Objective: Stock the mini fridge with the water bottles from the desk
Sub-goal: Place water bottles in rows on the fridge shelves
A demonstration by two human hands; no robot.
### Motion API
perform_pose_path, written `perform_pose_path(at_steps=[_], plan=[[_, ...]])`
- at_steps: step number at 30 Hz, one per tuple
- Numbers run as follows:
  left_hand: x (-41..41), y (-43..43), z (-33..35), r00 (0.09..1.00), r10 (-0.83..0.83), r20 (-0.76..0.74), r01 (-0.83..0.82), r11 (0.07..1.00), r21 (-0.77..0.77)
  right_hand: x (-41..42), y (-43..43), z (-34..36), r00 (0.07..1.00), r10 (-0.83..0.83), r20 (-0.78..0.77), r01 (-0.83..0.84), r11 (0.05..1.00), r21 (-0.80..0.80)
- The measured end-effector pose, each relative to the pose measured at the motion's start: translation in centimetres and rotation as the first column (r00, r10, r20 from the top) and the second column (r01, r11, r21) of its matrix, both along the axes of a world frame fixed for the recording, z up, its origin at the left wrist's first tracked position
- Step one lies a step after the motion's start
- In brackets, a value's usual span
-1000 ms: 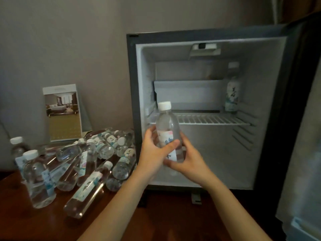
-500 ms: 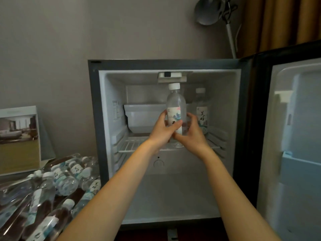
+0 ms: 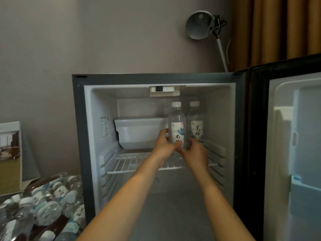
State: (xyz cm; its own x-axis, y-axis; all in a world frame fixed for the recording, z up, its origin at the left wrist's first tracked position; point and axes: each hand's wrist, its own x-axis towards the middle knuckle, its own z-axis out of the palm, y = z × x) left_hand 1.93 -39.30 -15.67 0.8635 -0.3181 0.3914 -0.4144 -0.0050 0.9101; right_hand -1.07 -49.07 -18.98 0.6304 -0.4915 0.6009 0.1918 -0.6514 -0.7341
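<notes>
The mini fridge (image 3: 81,136) stands open in front of me. Both hands reach inside above the wire shelf (image 3: 132,164). My left hand (image 3: 163,146) and my right hand (image 3: 195,152) grip the lower half of an upright clear water bottle (image 3: 176,119) with a white cap. It stands right beside a second upright bottle (image 3: 196,122) at the back right of the shelf. Whether the held bottle's base touches the shelf is hidden by my hands. Several more bottles (image 3: 46,202) lie piled on the dark wooden desk at the lower left.
The fridge door (image 3: 295,153) hangs open on the right, its inner pockets showing. A white freezer tray (image 3: 139,131) sits at the back left of the shelf. A standing picture card (image 3: 9,153) is at the far left; a lamp (image 3: 201,25) rises behind the fridge.
Both hands carried the bottle from in front of the fridge up and in, to the back right of the shelf beside the other bottle. My view has risen and shifted right.
</notes>
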Motion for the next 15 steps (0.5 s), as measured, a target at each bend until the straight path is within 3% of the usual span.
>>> perform_pose_path(at_steps=[7, 15], plan=[[1.1, -1.3, -0.2, 0.996, 0.084, 0.021, -0.084, 0.996, 0.027, 0.0, 0.3, 0.4, 0.983, -0.180, -0.035, 0.180, 0.984, -0.018], [1.5, -1.5, -0.3, 0.996, 0.088, 0.006, -0.088, 0.995, 0.035, -0.2, 0.3, 0.3, 0.981, -0.194, -0.021, 0.194, 0.981, -0.013]])
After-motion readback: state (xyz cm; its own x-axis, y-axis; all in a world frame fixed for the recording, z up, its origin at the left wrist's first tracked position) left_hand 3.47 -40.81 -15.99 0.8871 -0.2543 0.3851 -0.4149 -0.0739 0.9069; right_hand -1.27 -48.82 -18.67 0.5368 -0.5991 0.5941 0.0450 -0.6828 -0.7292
